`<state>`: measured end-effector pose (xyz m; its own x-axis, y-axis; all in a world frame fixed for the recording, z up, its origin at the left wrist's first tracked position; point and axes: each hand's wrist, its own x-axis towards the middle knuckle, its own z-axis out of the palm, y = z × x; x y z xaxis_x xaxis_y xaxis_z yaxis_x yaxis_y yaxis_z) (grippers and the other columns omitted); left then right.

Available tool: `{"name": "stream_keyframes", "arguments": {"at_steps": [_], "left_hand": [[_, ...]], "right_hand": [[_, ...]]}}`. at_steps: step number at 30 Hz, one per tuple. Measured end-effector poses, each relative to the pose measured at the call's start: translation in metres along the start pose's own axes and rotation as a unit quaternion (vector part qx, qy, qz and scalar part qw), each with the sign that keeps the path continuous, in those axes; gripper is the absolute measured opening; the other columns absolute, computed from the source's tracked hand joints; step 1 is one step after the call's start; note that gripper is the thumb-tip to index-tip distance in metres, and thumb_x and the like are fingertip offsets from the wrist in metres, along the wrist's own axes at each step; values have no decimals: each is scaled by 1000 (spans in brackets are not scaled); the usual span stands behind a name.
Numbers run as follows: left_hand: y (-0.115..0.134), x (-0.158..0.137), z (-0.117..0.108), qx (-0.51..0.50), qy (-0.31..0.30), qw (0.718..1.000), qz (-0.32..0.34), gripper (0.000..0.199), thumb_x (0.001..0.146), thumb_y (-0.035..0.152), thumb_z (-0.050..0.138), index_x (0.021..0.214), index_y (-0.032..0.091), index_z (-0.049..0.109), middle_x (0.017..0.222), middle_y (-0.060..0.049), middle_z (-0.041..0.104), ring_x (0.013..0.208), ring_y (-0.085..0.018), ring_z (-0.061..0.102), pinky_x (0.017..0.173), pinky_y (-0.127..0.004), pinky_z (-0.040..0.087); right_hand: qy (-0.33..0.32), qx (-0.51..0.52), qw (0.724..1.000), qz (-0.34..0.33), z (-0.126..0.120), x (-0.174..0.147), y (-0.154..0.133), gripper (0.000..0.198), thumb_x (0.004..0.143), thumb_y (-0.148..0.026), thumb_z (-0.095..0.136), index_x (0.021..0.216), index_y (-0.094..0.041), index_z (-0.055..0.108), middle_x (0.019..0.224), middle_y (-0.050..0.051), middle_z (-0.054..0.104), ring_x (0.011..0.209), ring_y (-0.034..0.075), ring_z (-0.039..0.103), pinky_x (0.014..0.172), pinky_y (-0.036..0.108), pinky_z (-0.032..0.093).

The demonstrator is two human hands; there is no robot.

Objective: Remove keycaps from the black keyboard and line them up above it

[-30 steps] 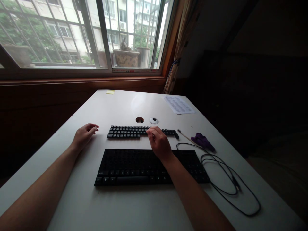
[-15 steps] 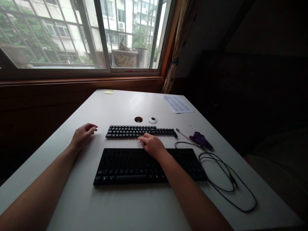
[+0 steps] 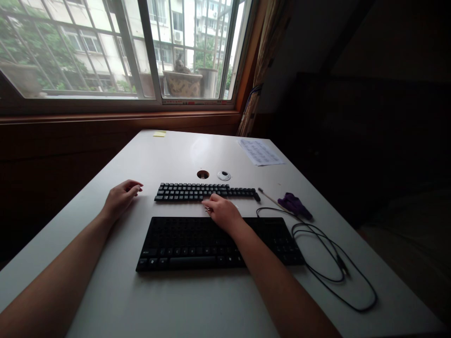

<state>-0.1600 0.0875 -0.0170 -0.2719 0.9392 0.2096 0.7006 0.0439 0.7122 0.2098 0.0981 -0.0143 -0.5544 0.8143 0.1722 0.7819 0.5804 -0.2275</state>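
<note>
On the white table, my left hand (image 3: 121,197) rests on its side left of the keycaps, fingers curled together with nothing visible in them. My right hand (image 3: 221,210) reaches over the black keyboard (image 3: 176,262), its fingers pinched at the near edge of the laid-out black keycaps (image 3: 183,191). A small shiny bit shows under its fingertips, too small to name. Most upper rows of the keyboard look bare of caps, while the bottom rows by the space bar still carry theirs. My right forearm hides part of the keyboard's right half.
Right of the keyboard lie its coiled cable (image 3: 352,305), a thin brush (image 3: 270,198) and a purple cloth (image 3: 294,205). Farther back are a cable hole (image 3: 203,174), its round cover (image 3: 221,176), printed paper (image 3: 260,152) and a yellow sticky note (image 3: 159,134). A barred window stands beyond.
</note>
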Motion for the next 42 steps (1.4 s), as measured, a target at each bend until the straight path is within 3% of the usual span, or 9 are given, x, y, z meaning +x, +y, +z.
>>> {"name": "stream_keyframes", "arguments": {"at_steps": [21, 30, 37, 42], "left_hand": [[1, 0, 1, 5, 5, 1000, 6, 39, 80, 51, 52, 98, 19, 69, 86, -4, 73, 75, -21, 67, 72, -29, 50], [-2, 0, 0, 1, 2, 1000, 8, 35, 82, 47, 53, 98, 20, 69, 87, -3, 73, 76, -19, 67, 71, -27, 48], [1, 0, 0, 6, 8, 1000, 7, 36, 81, 47, 52, 97, 20, 69, 86, -4, 73, 76, -21, 67, 72, -29, 50], [0, 0, 1, 10, 6, 1000, 8, 35, 81, 47, 52, 97, 20, 69, 86, -3, 73, 75, -20, 67, 72, -29, 50]], "right_hand": [[-27, 0, 999, 20, -4, 0, -2, 35, 93, -27, 50, 124, -32, 65, 113, 3, 63, 95, 18, 63, 81, 26, 47], [34, 40, 999, -5, -3, -2, 0, 29, 95, -31, 50, 116, -27, 69, 101, 4, 65, 86, 17, 63, 76, 26, 45], [150, 133, 979, -30, -31, -8, -6, 32, 99, -27, 40, 94, -18, 70, 86, 7, 62, 84, 18, 58, 82, 29, 44], [137, 189, 971, -41, -61, -17, -12, 44, 101, -32, 36, 74, -18, 68, 83, 5, 60, 87, 18, 56, 86, 31, 41]]}}
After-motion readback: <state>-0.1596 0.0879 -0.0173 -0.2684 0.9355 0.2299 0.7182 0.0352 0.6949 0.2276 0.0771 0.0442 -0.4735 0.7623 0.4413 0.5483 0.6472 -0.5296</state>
